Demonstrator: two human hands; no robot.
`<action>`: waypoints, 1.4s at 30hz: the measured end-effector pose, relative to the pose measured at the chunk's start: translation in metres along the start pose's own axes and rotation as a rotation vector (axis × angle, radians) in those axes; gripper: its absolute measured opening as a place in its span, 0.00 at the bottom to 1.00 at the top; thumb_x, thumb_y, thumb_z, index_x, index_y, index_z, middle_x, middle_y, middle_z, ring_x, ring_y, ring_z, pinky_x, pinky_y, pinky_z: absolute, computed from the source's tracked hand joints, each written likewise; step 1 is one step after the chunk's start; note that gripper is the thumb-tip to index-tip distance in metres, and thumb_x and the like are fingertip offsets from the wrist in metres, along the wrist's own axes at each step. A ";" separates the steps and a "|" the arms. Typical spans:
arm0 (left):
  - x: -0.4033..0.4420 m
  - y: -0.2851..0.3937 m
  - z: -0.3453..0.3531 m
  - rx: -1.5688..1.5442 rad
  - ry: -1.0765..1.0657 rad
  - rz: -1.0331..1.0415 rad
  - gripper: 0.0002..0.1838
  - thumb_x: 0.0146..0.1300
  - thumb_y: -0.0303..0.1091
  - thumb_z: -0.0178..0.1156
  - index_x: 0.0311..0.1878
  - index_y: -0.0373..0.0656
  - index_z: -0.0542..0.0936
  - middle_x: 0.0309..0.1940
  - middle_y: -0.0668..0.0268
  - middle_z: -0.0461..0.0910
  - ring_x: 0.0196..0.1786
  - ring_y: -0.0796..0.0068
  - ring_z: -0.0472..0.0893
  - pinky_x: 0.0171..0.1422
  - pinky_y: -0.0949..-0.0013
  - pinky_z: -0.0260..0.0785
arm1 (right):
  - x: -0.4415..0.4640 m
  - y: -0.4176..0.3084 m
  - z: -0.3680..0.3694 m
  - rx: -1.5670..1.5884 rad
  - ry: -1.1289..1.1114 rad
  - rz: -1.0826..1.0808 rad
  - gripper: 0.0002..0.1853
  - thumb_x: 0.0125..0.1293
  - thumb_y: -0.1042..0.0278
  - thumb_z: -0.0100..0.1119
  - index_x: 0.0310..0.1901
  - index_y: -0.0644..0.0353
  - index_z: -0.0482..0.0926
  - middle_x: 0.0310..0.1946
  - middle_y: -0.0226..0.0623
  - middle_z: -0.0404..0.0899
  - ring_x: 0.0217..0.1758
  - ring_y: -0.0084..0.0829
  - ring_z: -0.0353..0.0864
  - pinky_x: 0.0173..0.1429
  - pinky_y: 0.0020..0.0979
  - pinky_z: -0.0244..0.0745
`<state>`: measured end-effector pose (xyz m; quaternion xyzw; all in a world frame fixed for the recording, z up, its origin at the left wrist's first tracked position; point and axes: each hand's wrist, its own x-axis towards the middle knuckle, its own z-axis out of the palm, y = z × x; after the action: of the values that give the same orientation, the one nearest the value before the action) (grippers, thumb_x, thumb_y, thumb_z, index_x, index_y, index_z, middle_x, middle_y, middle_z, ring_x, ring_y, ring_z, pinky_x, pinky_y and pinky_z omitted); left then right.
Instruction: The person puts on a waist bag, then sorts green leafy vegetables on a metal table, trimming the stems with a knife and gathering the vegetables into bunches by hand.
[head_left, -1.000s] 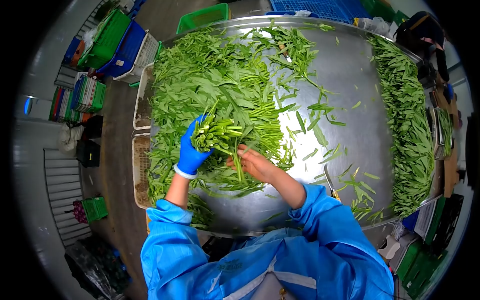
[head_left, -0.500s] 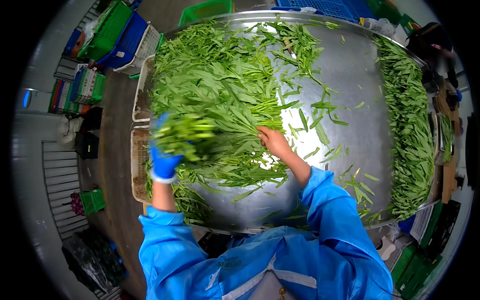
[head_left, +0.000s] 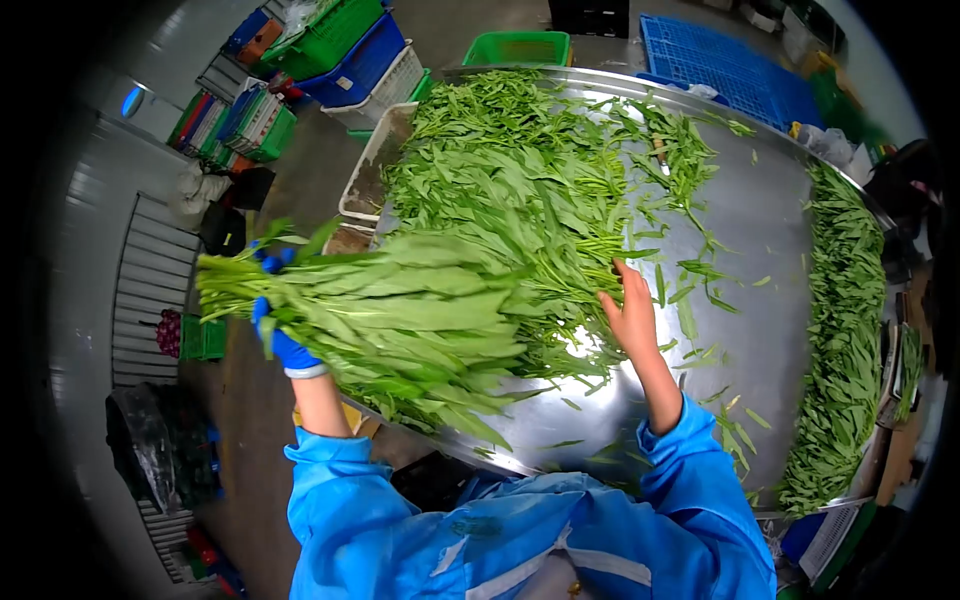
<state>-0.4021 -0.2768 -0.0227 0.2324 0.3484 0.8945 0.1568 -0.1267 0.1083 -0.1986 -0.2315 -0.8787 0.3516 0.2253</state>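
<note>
My left hand (head_left: 284,340), in a blue glove, is closed around the stem end of a large bunch of water spinach (head_left: 410,300). The bunch lies sideways in the air, its leaves pointing right and covering part of the pile beneath. My right hand (head_left: 632,312) is bare, with thumb and fingers apart, at the right edge of the water spinach pile (head_left: 500,150), close to the cut stems. Whether its fingertips touch the stems I cannot tell. A knife (head_left: 661,155) with a wooden handle lies among greens farther back on the metal table (head_left: 745,300).
A long row of greens (head_left: 835,340) lines the table's right side. Loose leaves (head_left: 688,318) are scattered mid-table. White crates (head_left: 375,165) stand against the left edge. Behind are a green crate (head_left: 515,48), a blue pallet (head_left: 730,75) and stacked crates (head_left: 345,70).
My left hand has swung the bunch round, so its stems now point left and its leaves right. My right hand's thumb and fingers have parted from the greens they were gripping. The view has shifted.
</note>
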 end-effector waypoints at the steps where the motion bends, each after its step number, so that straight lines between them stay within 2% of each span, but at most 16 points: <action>1: -0.009 -0.016 0.011 0.041 0.002 -0.023 0.33 0.66 0.47 0.50 0.72 0.44 0.63 0.67 0.57 0.69 0.69 0.54 0.67 0.75 0.46 0.55 | -0.003 -0.028 -0.017 0.156 0.004 0.031 0.33 0.60 0.58 0.66 0.65 0.63 0.67 0.58 0.48 0.73 0.61 0.46 0.72 0.63 0.42 0.67; 4: -0.046 -0.069 0.062 0.011 0.012 -0.211 0.35 0.58 0.34 0.57 0.71 0.42 0.63 0.56 0.60 0.77 0.64 0.59 0.72 0.74 0.50 0.58 | -0.024 -0.110 -0.044 0.377 -0.092 -0.130 0.43 0.56 0.49 0.70 0.68 0.63 0.63 0.65 0.51 0.67 0.69 0.47 0.64 0.71 0.45 0.58; 6: -0.074 -0.097 0.096 0.004 0.004 -0.399 0.37 0.53 0.29 0.58 0.70 0.40 0.63 0.54 0.60 0.77 0.63 0.57 0.73 0.74 0.52 0.59 | -0.040 -0.154 -0.045 0.178 -0.196 -0.363 0.52 0.51 0.39 0.71 0.70 0.63 0.59 0.69 0.55 0.59 0.73 0.52 0.57 0.74 0.50 0.53; 8: -0.096 -0.113 0.122 0.225 0.019 -0.493 0.32 0.52 0.26 0.58 0.64 0.36 0.70 0.51 0.55 0.80 0.58 0.58 0.78 0.68 0.54 0.68 | -0.066 -0.168 -0.021 0.139 -0.289 -0.346 0.58 0.48 0.33 0.70 0.71 0.63 0.55 0.71 0.58 0.54 0.75 0.54 0.53 0.74 0.54 0.50; 10: -0.115 -0.127 0.142 0.257 0.085 -0.541 0.29 0.53 0.25 0.60 0.62 0.36 0.72 0.53 0.54 0.79 0.58 0.60 0.78 0.65 0.59 0.70 | -0.098 -0.165 0.000 0.299 -0.323 -0.226 0.54 0.48 0.39 0.71 0.71 0.62 0.58 0.71 0.57 0.55 0.74 0.56 0.54 0.75 0.55 0.48; 11: -0.120 -0.132 0.153 0.320 0.071 -0.547 0.30 0.53 0.25 0.61 0.63 0.36 0.72 0.54 0.55 0.79 0.58 0.61 0.78 0.65 0.60 0.70 | -0.103 -0.162 0.002 0.189 -0.370 -0.236 0.41 0.50 0.51 0.68 0.65 0.59 0.67 0.65 0.57 0.65 0.68 0.57 0.64 0.71 0.52 0.58; 15: -0.144 -0.138 0.161 0.311 -0.096 -0.638 0.32 0.55 0.28 0.64 0.65 0.36 0.69 0.58 0.58 0.77 0.61 0.63 0.77 0.66 0.62 0.69 | -0.129 -0.147 -0.019 0.320 -0.328 -0.019 0.19 0.53 0.59 0.62 0.46 0.57 0.78 0.46 0.50 0.78 0.45 0.51 0.78 0.51 0.45 0.75; 18: -0.160 -0.147 0.164 0.282 -0.082 -0.684 0.26 0.55 0.21 0.65 0.60 0.35 0.73 0.49 0.60 0.81 0.52 0.68 0.81 0.59 0.67 0.74 | -0.144 -0.156 -0.048 0.324 -0.306 0.107 0.19 0.53 0.59 0.62 0.45 0.60 0.78 0.44 0.52 0.78 0.47 0.52 0.78 0.53 0.44 0.75; 21: -0.181 -0.166 0.172 0.375 0.059 -0.698 0.23 0.54 0.21 0.66 0.55 0.35 0.78 0.47 0.60 0.83 0.49 0.69 0.82 0.57 0.67 0.75 | -0.170 -0.144 -0.026 0.148 -0.360 -0.052 0.27 0.54 0.56 0.63 0.52 0.66 0.75 0.52 0.55 0.76 0.57 0.54 0.73 0.64 0.44 0.70; 24: -0.176 -0.165 0.159 0.436 -0.009 -0.760 0.24 0.53 0.20 0.67 0.55 0.35 0.78 0.48 0.61 0.83 0.49 0.70 0.82 0.56 0.67 0.76 | -0.192 -0.126 -0.026 0.078 -0.421 -0.068 0.44 0.57 0.44 0.65 0.66 0.69 0.63 0.64 0.60 0.66 0.70 0.56 0.63 0.73 0.44 0.60; 27: -0.144 -0.132 0.154 0.536 -0.201 -0.815 0.27 0.49 0.22 0.69 0.57 0.35 0.77 0.48 0.60 0.82 0.49 0.71 0.82 0.55 0.65 0.76 | -0.188 -0.100 -0.063 0.401 -0.320 0.014 0.50 0.57 0.38 0.67 0.70 0.66 0.57 0.69 0.57 0.61 0.72 0.52 0.62 0.74 0.42 0.59; 30: -0.130 -0.110 0.154 0.689 -0.380 -0.919 0.32 0.47 0.24 0.72 0.59 0.35 0.75 0.52 0.61 0.81 0.52 0.71 0.80 0.60 0.65 0.72 | -0.217 -0.029 -0.093 0.118 -0.163 0.508 0.37 0.55 0.61 0.72 0.64 0.62 0.65 0.60 0.53 0.71 0.63 0.51 0.71 0.66 0.43 0.68; 31: -0.133 -0.112 0.149 0.753 -0.441 -0.945 0.33 0.47 0.24 0.72 0.60 0.35 0.75 0.52 0.62 0.81 0.53 0.71 0.79 0.61 0.66 0.71 | -0.244 0.029 -0.085 -0.239 -0.032 0.274 0.34 0.52 0.67 0.70 0.61 0.63 0.68 0.53 0.51 0.75 0.58 0.50 0.74 0.59 0.45 0.73; 34: -0.156 -0.135 0.132 0.876 -0.602 -0.942 0.36 0.47 0.23 0.71 0.63 0.36 0.73 0.55 0.63 0.80 0.56 0.71 0.77 0.62 0.67 0.69 | -0.298 0.102 -0.091 -0.656 -0.209 0.509 0.22 0.53 0.70 0.64 0.51 0.62 0.72 0.46 0.48 0.75 0.51 0.50 0.76 0.49 0.48 0.75; 39: -0.193 -0.171 0.142 0.586 -0.400 -1.144 0.33 0.47 0.22 0.70 0.61 0.35 0.75 0.54 0.63 0.80 0.55 0.71 0.78 0.62 0.68 0.69 | -0.305 0.103 -0.105 -0.308 -0.032 0.615 0.17 0.56 0.67 0.61 0.48 0.58 0.73 0.39 0.51 0.79 0.42 0.49 0.81 0.44 0.48 0.75; 42: -0.211 -0.198 0.128 0.596 -0.367 -1.132 0.33 0.47 0.21 0.69 0.62 0.36 0.74 0.53 0.64 0.81 0.54 0.72 0.79 0.61 0.68 0.70 | -0.270 0.026 -0.129 -0.101 -0.063 0.522 0.17 0.58 0.64 0.62 0.49 0.56 0.73 0.35 0.51 0.81 0.38 0.46 0.83 0.41 0.44 0.75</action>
<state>-0.1329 -0.1593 -0.1421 0.1955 0.6167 0.4851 0.5883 0.1649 0.0389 -0.1966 -0.4503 -0.8121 0.3605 0.0876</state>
